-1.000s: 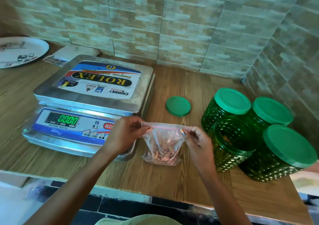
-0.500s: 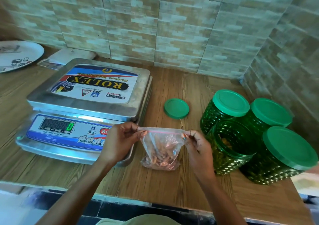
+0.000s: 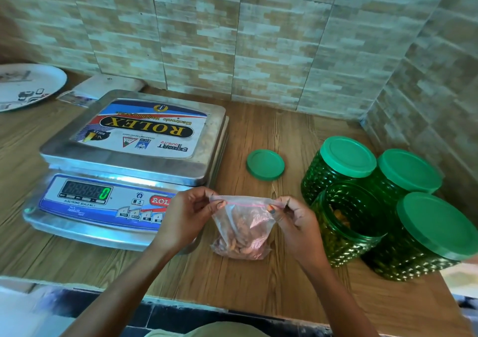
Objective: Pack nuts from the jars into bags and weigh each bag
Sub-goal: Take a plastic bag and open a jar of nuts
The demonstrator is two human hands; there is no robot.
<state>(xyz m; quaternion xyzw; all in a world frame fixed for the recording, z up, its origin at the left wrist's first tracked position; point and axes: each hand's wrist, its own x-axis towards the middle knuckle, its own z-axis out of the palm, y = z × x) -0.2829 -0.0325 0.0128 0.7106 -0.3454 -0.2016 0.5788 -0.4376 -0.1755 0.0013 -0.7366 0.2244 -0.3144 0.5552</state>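
Observation:
A small clear zip bag (image 3: 243,230) with brown nuts in its bottom rests on the wooden counter, just right of the scale's front corner. My left hand (image 3: 187,213) pinches the left end of its pink zip strip, and my right hand (image 3: 293,220) pinches the right end. The strip is stretched flat between them. A steel electronic scale (image 3: 134,160) stands to the left with nothing on its pan, and its green display reads 0. An open green jar (image 3: 344,222) with nuts inside stands right of the bag.
Three lidded green jars (image 3: 338,166) (image 3: 406,171) (image 3: 426,238) crowd the right corner by the tiled wall. A loose green lid (image 3: 265,164) lies behind the bag. A white plate (image 3: 25,85) and a flat white packet (image 3: 103,88) sit at the back left. The counter's front edge (image 3: 181,300) runs below my wrists.
The scale's display went from 0.000 to a single 0. Both hands stay on the bag's top, and the zip strip now lies flatter and straighter between them.

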